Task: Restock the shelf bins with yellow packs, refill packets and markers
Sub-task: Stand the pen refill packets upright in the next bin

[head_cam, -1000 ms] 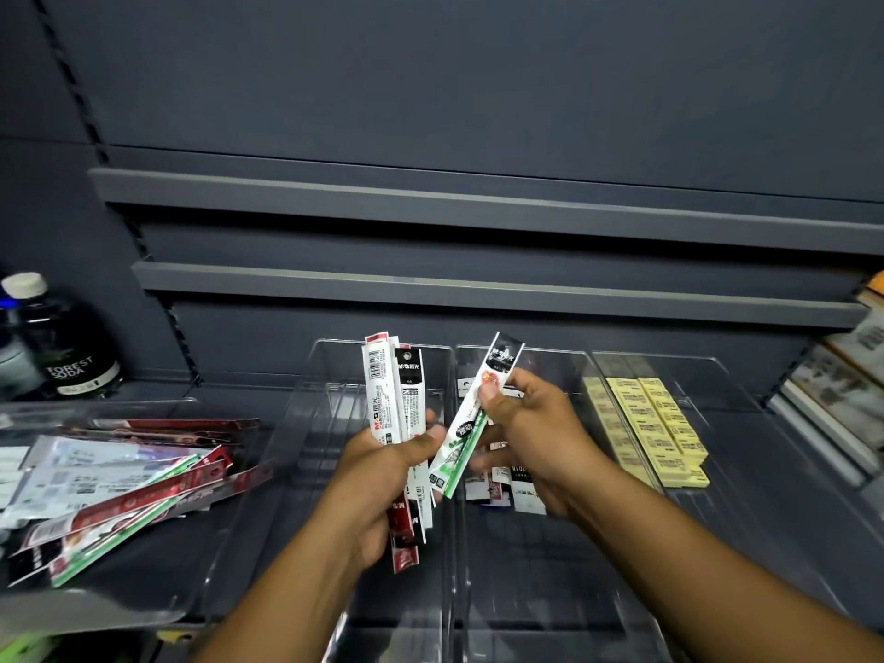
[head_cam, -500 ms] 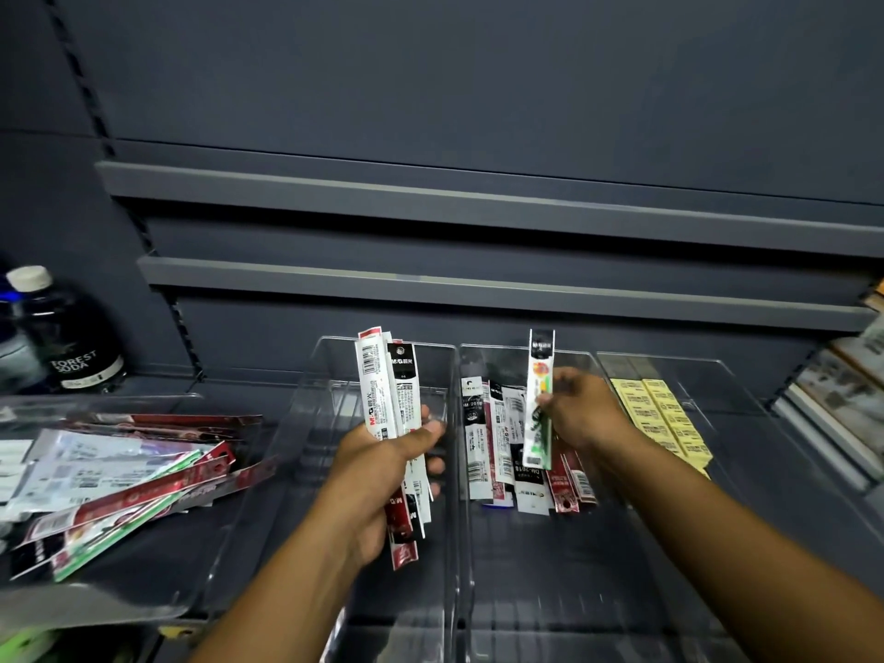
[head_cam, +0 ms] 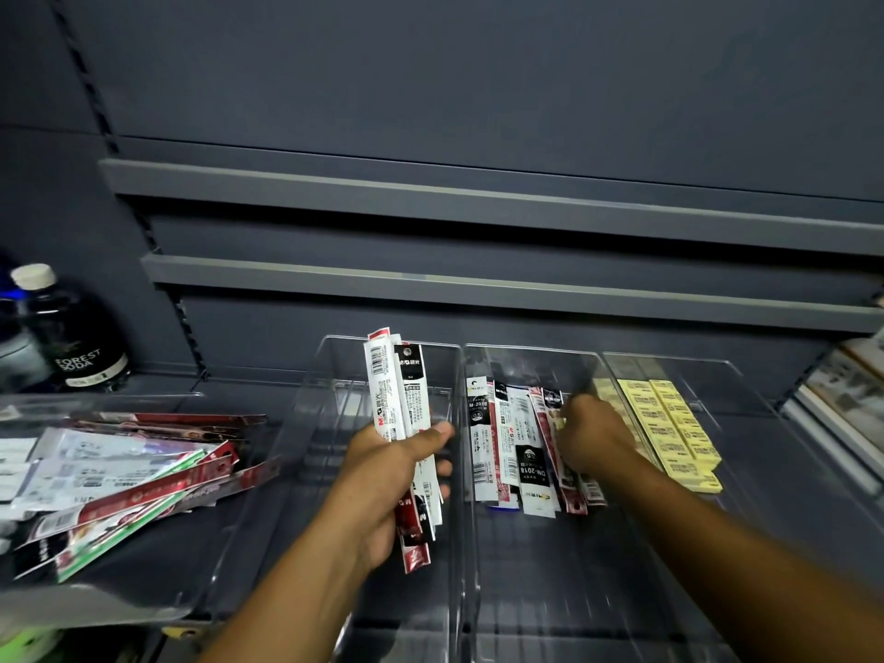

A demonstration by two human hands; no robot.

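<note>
My left hand [head_cam: 382, 490] grips an upright bundle of refill packets [head_cam: 399, 399], held over the left clear bin [head_cam: 330, 375]. My right hand [head_cam: 591, 440] is down in the middle clear bin [head_cam: 531, 361], resting on the right end of a row of refill packets [head_cam: 509, 447] that lie flat there. Whether its fingers still hold a packet is hidden. Yellow packs [head_cam: 669, 423] lie in rows in the right clear bin [head_cam: 708, 375].
A clear tray [head_cam: 110, 600] at the left holds a loose heap of red, green and white packets [head_cam: 119, 480]. A dark soda bottle [head_cam: 71, 337] stands at the back left. Grey shelf rails [head_cam: 478, 284] run above the bins. Boxed goods [head_cam: 851, 399] sit at the right edge.
My right hand took a green-and-white packet from beside the bundle, carried it right and lowered it into the middle bin among the packets. My left hand stayed put with its bundle.
</note>
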